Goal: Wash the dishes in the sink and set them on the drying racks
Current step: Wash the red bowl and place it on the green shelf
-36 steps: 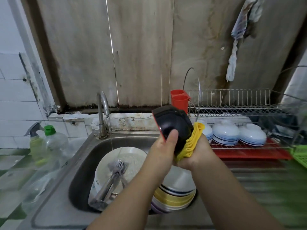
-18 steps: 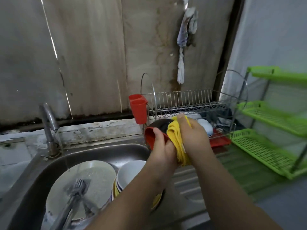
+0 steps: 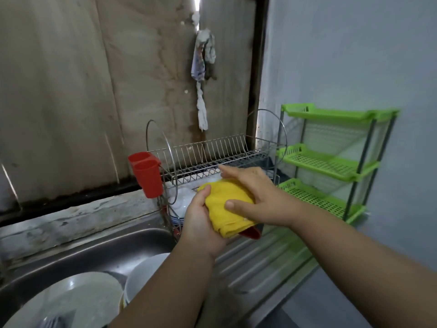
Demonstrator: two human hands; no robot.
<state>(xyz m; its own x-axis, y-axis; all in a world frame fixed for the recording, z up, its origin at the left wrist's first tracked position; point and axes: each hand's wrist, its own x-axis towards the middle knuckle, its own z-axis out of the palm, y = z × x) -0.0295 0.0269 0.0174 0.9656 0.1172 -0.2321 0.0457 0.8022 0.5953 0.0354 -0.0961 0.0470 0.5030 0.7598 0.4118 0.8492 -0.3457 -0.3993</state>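
Holding a small red bowl (image 3: 251, 233) over the sink's (image 3: 113, 252) right edge, my left hand (image 3: 201, 223) curls round it. My right hand (image 3: 257, 200) presses the soft yellow cloth (image 3: 227, 207) on it. The bowl looks light, probably slippery, so I grip its rim.

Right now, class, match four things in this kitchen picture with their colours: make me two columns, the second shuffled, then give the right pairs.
Things:
1. cloth
2. cutlery holder
3. shelf unit
4. dish rack

Colours:
A. green
B. silver metal
C. yellow
D. red

Pairs: 1-C, 2-D, 3-A, 4-B
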